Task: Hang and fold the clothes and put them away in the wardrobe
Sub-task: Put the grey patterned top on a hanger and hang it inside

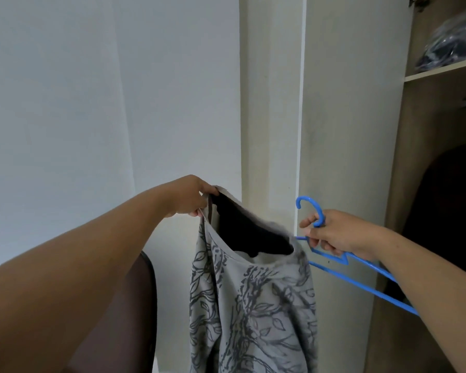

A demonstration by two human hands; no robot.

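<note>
- Wall (78, 103), plain and pale grey-white, fills the left half of the view; a faint vertical seam is seen in it.
- Wardrobe (342, 117), of pale cream board, stands at the right, with its interior shown in a duller brown-beige.
- A shelf (441, 71) is fixed high inside the wardrobe, and a dark bundle in clear plastic (452, 47) is laid on it.
- A dark garment (452, 211) is seen hanging in the shadow below that shelf; its details cannot be made out.
- A dark brown chair back (143, 305), rounded at its top edge, is seen at lower left behind the left forearm.
- The grey top (253, 319), of soft knit printed with dark leaf and branch lines, is held up in the middle of the view, in front of the wardrobe's edge. It hangs lengthwise downward, its neck opening turned up and a black lining shown inside.
- The blue hanger (361, 281), of thin smooth plastic, is held just right of the top; its hook points up and its long bar slants down to the right, with one arm reaching toward the neckline.
- The left hand (189, 196) is closed on the top's neckline edge.
- The right hand (334, 234) is wrapped around the hanger below the hook.
</note>
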